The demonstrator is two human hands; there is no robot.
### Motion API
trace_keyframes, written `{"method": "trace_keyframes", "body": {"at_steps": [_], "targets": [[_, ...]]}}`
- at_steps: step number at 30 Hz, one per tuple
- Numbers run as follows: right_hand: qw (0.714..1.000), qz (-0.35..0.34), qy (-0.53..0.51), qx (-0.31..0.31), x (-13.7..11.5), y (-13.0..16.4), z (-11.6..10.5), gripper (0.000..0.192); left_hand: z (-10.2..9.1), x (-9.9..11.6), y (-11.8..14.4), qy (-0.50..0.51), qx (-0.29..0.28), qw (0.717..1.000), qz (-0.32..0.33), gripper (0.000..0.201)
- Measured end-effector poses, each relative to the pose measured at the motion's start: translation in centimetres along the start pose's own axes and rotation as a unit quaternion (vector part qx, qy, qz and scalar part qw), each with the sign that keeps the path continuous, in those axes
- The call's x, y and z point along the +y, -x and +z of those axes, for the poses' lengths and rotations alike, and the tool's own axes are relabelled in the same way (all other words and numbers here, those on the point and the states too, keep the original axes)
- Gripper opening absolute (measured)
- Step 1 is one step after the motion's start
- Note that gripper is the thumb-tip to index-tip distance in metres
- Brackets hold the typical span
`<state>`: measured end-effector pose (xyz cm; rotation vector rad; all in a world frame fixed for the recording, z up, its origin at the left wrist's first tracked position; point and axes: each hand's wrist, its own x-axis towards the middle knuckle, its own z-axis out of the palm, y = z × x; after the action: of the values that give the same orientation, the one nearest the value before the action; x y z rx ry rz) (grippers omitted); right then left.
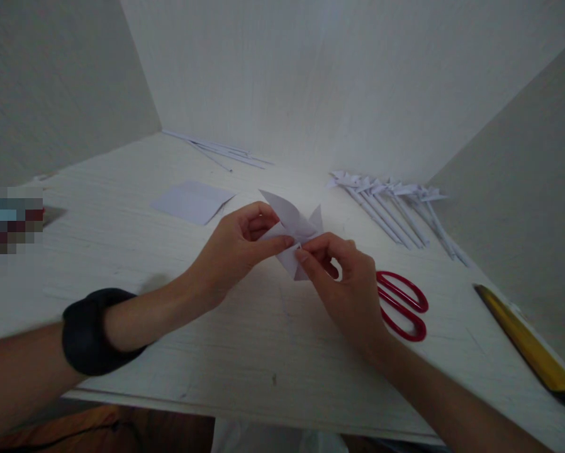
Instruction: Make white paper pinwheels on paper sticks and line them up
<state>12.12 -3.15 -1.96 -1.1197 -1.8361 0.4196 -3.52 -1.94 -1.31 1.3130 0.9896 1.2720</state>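
Both hands hold a folded white paper piece (292, 223) just above the white table (245, 340). My left hand (238, 248) pinches its left side with thumb and forefinger. My right hand (346, 283) pinches its lower right corner. The paper has pointed flaps sticking up and to the right, like a pinwheel head. A black band sits on my left forearm.
Red-handled scissors (402, 305) lie just right of my right hand. Several finished paper pinwheels on rolled sticks (391, 204) lie at the back right. A flat white sheet (192, 201) and thin paper sticks (221, 151) lie at the back left. A yellow ruler (528, 343) lies at the right edge.
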Motion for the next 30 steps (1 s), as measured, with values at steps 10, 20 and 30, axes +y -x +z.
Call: {"method": "trace_keyframes", "body": {"at_steps": [10, 20, 30], "targets": [[1.0, 0.005, -0.013, 0.017, 0.44, -0.15, -0.36, 0.007, -0.07, -0.14, -0.06, -0.006, -0.007, 1.0, 0.008, 0.016], [0.999, 0.027, 0.014, 0.007, 0.34, -0.27, -0.18, 0.01, -0.11, -0.31, -0.05, 0.021, -0.029, 0.999, -0.007, 0.02], [0.997, 0.081, -0.01, -0.016, 0.38, -0.3, -0.34, 0.009, -0.26, -0.66, -0.17, 0.017, -0.034, 0.999, -0.008, 0.022]]}}
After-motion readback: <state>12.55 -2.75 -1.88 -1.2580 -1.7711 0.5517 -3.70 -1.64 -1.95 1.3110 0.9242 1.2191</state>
